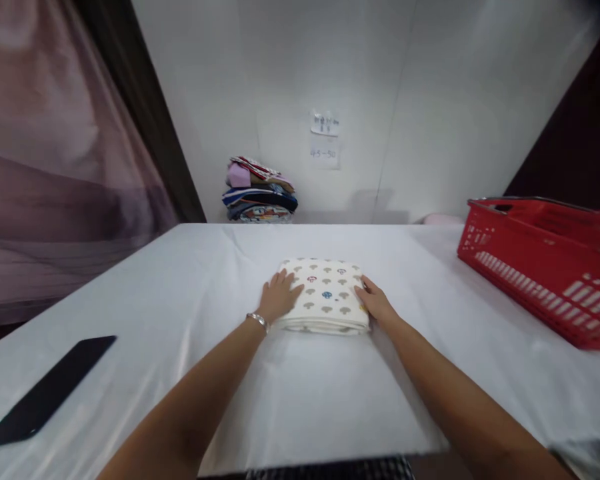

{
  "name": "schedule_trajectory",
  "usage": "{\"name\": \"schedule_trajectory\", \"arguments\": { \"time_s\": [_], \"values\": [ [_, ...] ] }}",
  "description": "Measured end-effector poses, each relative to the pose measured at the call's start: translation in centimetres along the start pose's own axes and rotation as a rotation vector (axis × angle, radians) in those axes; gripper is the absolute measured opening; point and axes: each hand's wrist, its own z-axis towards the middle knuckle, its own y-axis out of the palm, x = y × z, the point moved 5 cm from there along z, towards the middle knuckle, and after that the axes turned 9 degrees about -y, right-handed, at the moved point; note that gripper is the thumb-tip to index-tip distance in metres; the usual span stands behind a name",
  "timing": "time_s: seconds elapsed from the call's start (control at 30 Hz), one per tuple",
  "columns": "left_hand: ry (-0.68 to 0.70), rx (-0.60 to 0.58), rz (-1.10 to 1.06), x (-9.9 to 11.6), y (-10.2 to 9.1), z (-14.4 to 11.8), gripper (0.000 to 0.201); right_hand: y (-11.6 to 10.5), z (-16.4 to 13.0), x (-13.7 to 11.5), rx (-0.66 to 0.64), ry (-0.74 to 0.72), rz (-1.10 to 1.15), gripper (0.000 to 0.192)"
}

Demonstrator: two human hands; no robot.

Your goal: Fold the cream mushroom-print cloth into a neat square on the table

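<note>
A neatly folded white cloth [325,293] with a grey mushroom print and a few coloured motifs lies on the white-covered table [300,400]. My left hand [280,295] rests flat on its left side, fingers spread and the thumb pointing inward over the print. A silver bracelet [259,321] circles the left wrist. At the cloth's right edge is my right hand [377,300], touching it with fingers stretched out and apart; the undersides of the fingers are hidden. Folded layers show along the cloth's near edge.
A red plastic basket [540,267] stands at the right. On the left lies a flat black object [50,390]. Several folded fabrics are stacked in a pile [260,190] by the back wall, near paper notes [325,140]. A pink curtain [55,167] hangs at the left.
</note>
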Motion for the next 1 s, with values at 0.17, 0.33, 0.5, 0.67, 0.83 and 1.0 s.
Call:
{"name": "schedule_trajectory", "arguments": {
  "time_s": [0.17,0.33,0.5,0.67,0.83,1.0],
  "values": [
    [-0.022,0.045,0.029,1.5,-1.6,0.4,0.045,-1.0,-2.6,0.4,0.049,0.093,0.323,0.056],
    [0.251,0.030,-0.142,8.3,-2.4,-2.5,0.038,-1.1,-2.4,1.2,0.061,0.062,0.349,0.048],
    [0.424,-0.045,-0.112,13.8,-0.9,-6.0,0.046,-1.4,-1.5,1.8,0.008,0.054,0.275,0.043],
    [0.396,-0.027,0.009,15.3,0.7,-7.6,0.052,-1.8,-1.8,1.1,-0.080,0.080,0.249,0.045],
    [0.352,0.033,0.030,15.5,1.1,-7.5,0.039,-1.5,-2.3,0.5,-0.142,0.203,0.310,0.041],
    [0.256,0.015,-0.052,15.4,0.5,-6.6,0.028,-1.4,-2.6,0.2,-0.168,0.255,0.383,0.029]
  ]
}}
